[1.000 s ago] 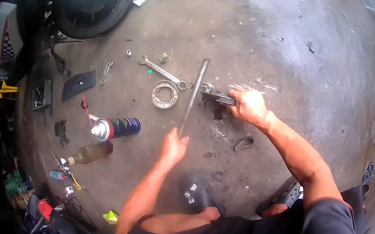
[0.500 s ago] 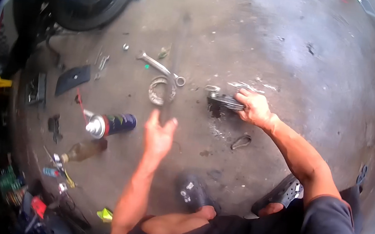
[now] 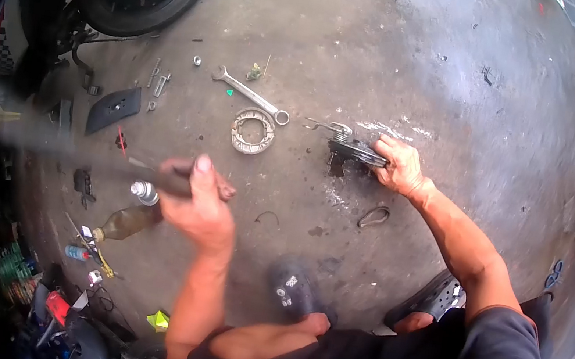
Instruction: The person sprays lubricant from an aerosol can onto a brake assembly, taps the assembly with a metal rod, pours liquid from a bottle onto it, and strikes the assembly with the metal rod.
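Observation:
My right hand (image 3: pixel 399 166) grips the edge of a dark, disc-like metal brake plate (image 3: pixel 355 151), held on edge on the floor. A coil spring and a thin lever stick out at its left end. A wet dark patch (image 3: pixel 336 166) lies beneath it. Raised at the left, my left hand (image 3: pixel 200 204) is closed around a long dark bar (image 3: pixel 83 150), smeared by motion; its far end cannot be made out. Between the hands a pair of brake shoes (image 3: pixel 235 131) forms a ring on the floor, beside a combination wrench (image 3: pixel 250 94). A spray can (image 3: pixel 144 192) is mostly hidden behind my left hand.
A motorcycle wheel (image 3: pixel 146 6) stands upper left. Near it lie a black panel (image 3: pixel 113 109) and small metal parts. A brown bottle (image 3: pixel 128 223) lies lower left, close to a blue-labelled small container (image 3: pixel 76 252). A black loop (image 3: pixel 374 218) rests before my clogs (image 3: pixel 297 289).
My left hand has moved left and swung the long bar from pointing away to pointing left, now covering most of the spray can. My right hand keeps its grip on the brake plate.

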A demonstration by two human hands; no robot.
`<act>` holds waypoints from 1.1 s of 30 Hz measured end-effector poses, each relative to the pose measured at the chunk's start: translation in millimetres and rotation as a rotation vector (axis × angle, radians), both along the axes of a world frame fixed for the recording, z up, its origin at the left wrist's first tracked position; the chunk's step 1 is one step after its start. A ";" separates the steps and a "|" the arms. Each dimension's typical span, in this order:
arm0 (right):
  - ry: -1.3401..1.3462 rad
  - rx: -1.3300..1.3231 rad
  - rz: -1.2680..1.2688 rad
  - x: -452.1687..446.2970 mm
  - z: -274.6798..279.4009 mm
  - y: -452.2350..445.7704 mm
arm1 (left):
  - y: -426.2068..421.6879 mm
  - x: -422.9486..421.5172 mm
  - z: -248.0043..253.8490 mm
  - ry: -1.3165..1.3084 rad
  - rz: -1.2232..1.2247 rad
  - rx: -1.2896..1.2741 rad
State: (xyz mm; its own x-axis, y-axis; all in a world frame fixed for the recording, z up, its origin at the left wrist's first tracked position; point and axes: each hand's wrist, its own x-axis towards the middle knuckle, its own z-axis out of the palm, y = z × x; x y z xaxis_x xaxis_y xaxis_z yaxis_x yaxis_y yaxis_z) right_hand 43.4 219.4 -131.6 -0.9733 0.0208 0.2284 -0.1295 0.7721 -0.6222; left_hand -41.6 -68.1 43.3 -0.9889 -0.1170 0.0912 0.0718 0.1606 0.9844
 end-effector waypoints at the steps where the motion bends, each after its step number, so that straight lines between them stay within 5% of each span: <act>1: -0.004 0.005 0.010 -1.0 1.9 -0.6 | -9.7 6.4 -32.6 -0.011 -0.049 -0.154; 3: -0.019 0.008 0.029 -7.1 3.4 4.6 | -29.2 19.6 -97.9 -0.004 -0.144 -0.464; 8: -0.001 0.024 0.056 3.2 0.4 3.0 | -18.1 5.4 -46.0 -0.098 -0.338 -0.550; 9: 0.002 0.020 0.021 6.0 1.4 0.0 | -11.2 -7.9 -8.9 -0.008 -0.250 -0.507; 11: 0.006 -0.025 -0.019 5.0 -3.6 2.0 | -5.2 -15.6 11.4 0.050 -0.075 -0.001; 13: 0.015 -0.050 -0.022 7.1 -5.6 0.6 | 0.8 3.1 -28.3 0.098 0.072 0.075; 15: 0.045 -0.043 0.000 4.2 -5.3 1.6 | -31.1 37.9 -147.0 -0.218 -0.349 -0.620; 17: -0.007 -0.112 -0.062 3.3 1.5 -1.8 | -23.2 42.7 -140.4 -0.461 -0.588 -0.761; 19: 0.006 -0.114 -0.049 4.9 -4.7 6.9 | -19.5 32.7 -104.4 -0.592 -0.472 -0.480; 21: 0.090 -0.086 -0.039 2.4 -8.2 2.7 | -15.8 27.7 -81.4 -0.194 -0.316 -0.272; 23: 0.110 -0.152 -0.072 8.6 -7.6 -0.6 | -1.7 15.5 -29.5 -0.215 -0.106 -0.132; 26: 0.089 -0.082 -0.063 7.2 -10.2 2.1 | -2.6 32.6 -79.6 -0.329 -0.001 -0.177; 28: 0.149 -0.106 -0.084 6.1 -2.7 -3.3 | -19.1 40.4 -138.9 0.140 -0.295 -0.816; 31: 0.037 -0.203 -0.144 9.5 -5.9 -1.3 | -30.5 49.9 -125.2 -0.472 -0.547 -0.879; 33: -0.019 -0.121 -0.127 12.2 1.7 -1.6 | -55.7 65.3 -123.0 -0.447 -0.520 -0.972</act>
State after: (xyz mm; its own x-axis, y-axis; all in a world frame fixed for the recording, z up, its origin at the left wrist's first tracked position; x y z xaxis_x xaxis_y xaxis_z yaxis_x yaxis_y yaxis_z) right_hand 55.6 217.8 -129.9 -0.9654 0.1701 0.1979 -0.0227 0.7007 -0.7131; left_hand 23.8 -123.8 -79.7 -0.8641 0.2355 -0.4448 0.0307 0.9067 0.4206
